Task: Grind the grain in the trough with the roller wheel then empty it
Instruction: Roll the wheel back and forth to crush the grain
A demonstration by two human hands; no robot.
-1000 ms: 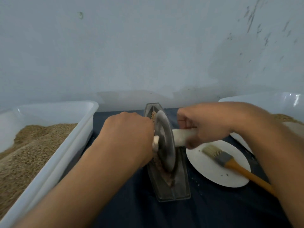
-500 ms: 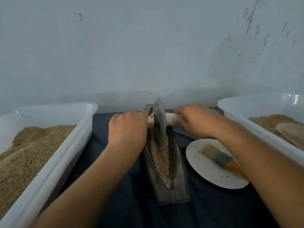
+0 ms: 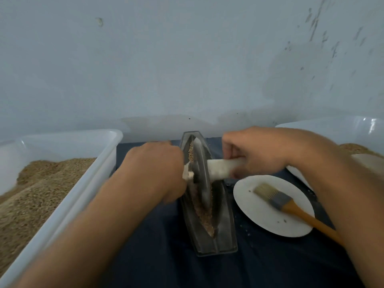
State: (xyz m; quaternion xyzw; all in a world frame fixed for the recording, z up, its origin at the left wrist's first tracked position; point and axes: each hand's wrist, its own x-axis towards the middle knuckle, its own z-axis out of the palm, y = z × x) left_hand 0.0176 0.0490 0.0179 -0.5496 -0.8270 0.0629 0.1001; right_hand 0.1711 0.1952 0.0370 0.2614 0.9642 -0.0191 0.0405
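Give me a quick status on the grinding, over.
Left hand and right hand grip the roller wheel axle. Wheel mid-trough, grain inside. Nothing in the way.

Single head-mounted wide-angle view, looking forward and down from close above the trough (image 3: 209,204). Trough sits centre frame, its length running away from the camera toward the wall (image 3: 187,69) behind it.

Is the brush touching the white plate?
Touching. The head view shows the brush lying flat on the white plate, bristles resting on its surface and the orange handle crossing the plate's rim with no gap.
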